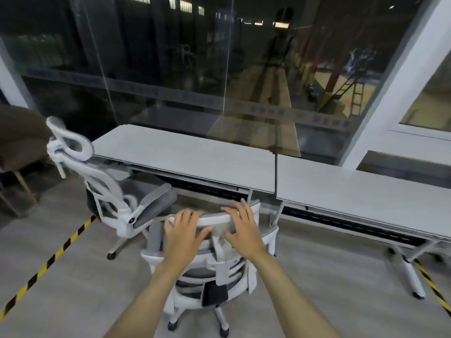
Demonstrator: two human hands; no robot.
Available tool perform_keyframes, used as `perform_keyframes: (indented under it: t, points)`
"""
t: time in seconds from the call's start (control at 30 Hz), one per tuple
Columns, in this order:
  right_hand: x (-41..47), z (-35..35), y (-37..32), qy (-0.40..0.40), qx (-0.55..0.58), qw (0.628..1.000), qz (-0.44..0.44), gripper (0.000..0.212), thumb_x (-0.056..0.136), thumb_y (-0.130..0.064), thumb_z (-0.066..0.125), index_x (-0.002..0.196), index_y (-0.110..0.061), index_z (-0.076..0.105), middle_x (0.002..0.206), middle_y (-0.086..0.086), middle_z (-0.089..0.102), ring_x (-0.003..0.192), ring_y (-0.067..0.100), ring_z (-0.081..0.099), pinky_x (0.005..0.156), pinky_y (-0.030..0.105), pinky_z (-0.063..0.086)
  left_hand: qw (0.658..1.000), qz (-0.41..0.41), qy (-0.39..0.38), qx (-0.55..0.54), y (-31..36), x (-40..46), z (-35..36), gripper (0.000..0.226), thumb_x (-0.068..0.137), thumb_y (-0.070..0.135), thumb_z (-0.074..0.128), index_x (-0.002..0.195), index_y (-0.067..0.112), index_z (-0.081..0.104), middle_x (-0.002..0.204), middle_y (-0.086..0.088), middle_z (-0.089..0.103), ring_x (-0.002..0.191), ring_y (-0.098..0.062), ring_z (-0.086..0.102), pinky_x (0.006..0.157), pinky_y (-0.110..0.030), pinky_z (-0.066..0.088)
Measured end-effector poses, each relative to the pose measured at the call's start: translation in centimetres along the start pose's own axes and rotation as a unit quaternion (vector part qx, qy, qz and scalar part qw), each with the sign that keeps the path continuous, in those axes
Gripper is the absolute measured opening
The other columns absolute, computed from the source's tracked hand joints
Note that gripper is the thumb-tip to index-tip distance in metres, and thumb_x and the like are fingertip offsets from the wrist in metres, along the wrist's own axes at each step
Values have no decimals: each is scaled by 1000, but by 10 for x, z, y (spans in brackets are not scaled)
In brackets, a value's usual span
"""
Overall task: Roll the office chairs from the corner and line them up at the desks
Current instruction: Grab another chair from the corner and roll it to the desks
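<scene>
Currently the step in hand is positioning the second chair (214, 259) at the worktops. Both hands rest on the top of its backrest: the left hand (183, 230) lies over the headrest frame with fingers spread and only slightly bent, and the right hand (244, 225) lies likewise on the right part. Neither grip appears clamped; the fingers press on the frame rather than curl round it. The chair stands on the floor just in front of the left worktop (185, 154), near the seam with the right worktop (366, 198).

The next move, as a judgement, calls for a straight forward push so that the seat slides under the worktop edge, then a check of alignment.

A first chair (109, 191) stands just to the left, turned at an angle, its armrest close to the pushed chair and liable to collide. Worktop legs (412, 276) with casters stand to the right. Hazard tape (48, 262) marks the floor. A glass wall (195, 57) stands behind the worktops.
</scene>
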State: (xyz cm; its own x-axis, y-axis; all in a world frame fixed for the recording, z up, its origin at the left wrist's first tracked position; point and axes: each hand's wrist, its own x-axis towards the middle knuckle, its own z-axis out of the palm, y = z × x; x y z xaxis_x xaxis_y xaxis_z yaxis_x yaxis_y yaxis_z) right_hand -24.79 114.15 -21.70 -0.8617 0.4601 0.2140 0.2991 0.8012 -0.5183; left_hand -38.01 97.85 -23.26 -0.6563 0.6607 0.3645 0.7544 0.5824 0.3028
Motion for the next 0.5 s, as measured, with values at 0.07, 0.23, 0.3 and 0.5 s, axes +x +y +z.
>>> perform_keyframes:
  t: [0.07, 0.23, 0.3, 0.5]
  points:
    - [29, -3, 12, -9, 4, 1000, 5, 65, 92, -21, 62, 149, -38, 38, 165, -12, 14, 153, 4, -15, 124, 33, 11, 1000, 1, 0, -21, -1, 30, 10, 53, 91, 69, 40, 123, 32, 59, 122, 10, 56, 122, -17, 47, 100, -55, 39]
    - [97, -9, 42, -12, -11, 1000, 19, 62, 93, -21, 59, 149, -37, 38, 166, -11, 14, 154, 5, -14, 124, 31, 6, 997, 16, -16, -70, -5, 101, 31, 53, 97, 66, 33, 126, 32, 60, 127, 12, 58, 125, -13, 46, 104, -57, 37]
    - [121, -12, 55, -16, -8, 1000, 20, 61, 93, -21, 59, 149, -37, 38, 165, -11, 16, 154, 4, -13, 125, 34, 11, 997, 19, -17, -75, -7, 125, 40, 54, 98, 66, 30, 127, 32, 60, 126, 13, 59, 124, -13, 47, 106, -54, 35]
    - [189, -16, 89, -16, 15, 1000, 20, 64, 91, -17, 61, 148, -34, 38, 166, -12, 12, 149, -4, -21, 125, 36, 16, 997, 5, -34, -73, -2, 195, 68, 60, 95, 69, 23, 130, 34, 57, 128, 12, 56, 127, -14, 44, 109, -52, 32]
